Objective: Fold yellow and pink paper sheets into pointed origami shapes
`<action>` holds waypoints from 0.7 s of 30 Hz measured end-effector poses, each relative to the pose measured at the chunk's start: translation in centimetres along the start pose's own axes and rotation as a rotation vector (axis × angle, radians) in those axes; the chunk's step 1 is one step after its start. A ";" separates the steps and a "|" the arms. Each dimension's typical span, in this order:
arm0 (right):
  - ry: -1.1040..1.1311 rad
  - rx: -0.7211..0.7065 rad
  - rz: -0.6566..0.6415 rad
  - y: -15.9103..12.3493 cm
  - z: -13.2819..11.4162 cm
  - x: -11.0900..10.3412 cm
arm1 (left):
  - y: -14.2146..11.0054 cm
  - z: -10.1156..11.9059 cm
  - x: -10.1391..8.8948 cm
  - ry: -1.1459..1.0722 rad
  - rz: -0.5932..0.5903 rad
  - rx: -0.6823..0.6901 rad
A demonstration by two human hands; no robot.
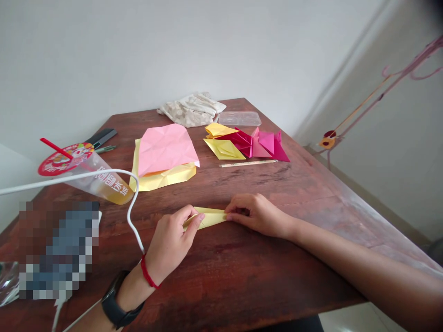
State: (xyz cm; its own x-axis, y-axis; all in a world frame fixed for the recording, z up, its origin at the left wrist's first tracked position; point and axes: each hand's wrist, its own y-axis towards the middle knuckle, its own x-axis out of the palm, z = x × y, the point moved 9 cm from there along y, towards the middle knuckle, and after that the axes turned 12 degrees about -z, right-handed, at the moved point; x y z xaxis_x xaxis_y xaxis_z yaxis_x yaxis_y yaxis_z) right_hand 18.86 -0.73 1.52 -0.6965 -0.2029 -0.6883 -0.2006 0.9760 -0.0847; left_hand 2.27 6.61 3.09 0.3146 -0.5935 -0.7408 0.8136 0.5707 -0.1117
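Note:
Between my two hands is a folded strip of pale yellow paper (213, 218), low over the front middle of the wooden table. My left hand (176, 233) pinches its left end between thumb and fingers. At the pointed right end, my right hand (254, 213) is closed on the paper, thumb and fingertips together. Farther back lie folded paper pieces: a yellow-green one (224, 149), an orange-yellow one (219, 130) and several pink and magenta ones (265, 144). To their left, a creased pink sheet (168, 150) rests on yellow sheets (169, 180).
A drink cup (104, 177) with a red straw lies tilted at the left. A white cable (129, 212) runs past my left hand. A pencil-like stick (248, 163), a clear plastic box (239, 119) and a patterned cloth (192, 109) are farther back. A blurred-out object (65, 249) lies left.

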 end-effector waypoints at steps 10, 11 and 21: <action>0.039 0.092 -0.091 -0.5 1.1 -1.3 | 0.2 -0.5 0.3 0.199 0.095 -0.015; 0.041 0.099 -0.101 -0.5 1.1 -1.5 | 0.2 -0.2 0.3 0.239 0.112 0.009; 0.045 0.105 -0.113 -0.4 1.4 -1.4 | 0.1 2.5 -0.5 0.504 0.273 0.205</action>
State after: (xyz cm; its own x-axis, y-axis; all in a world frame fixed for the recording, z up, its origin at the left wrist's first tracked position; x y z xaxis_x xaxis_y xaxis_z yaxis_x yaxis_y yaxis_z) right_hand 20.82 -0.75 1.51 -0.7039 -0.3129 -0.6377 -0.2078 0.9492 -0.2364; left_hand 3.45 5.51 5.12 0.2957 -0.0702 -0.9527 0.8292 0.5140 0.2195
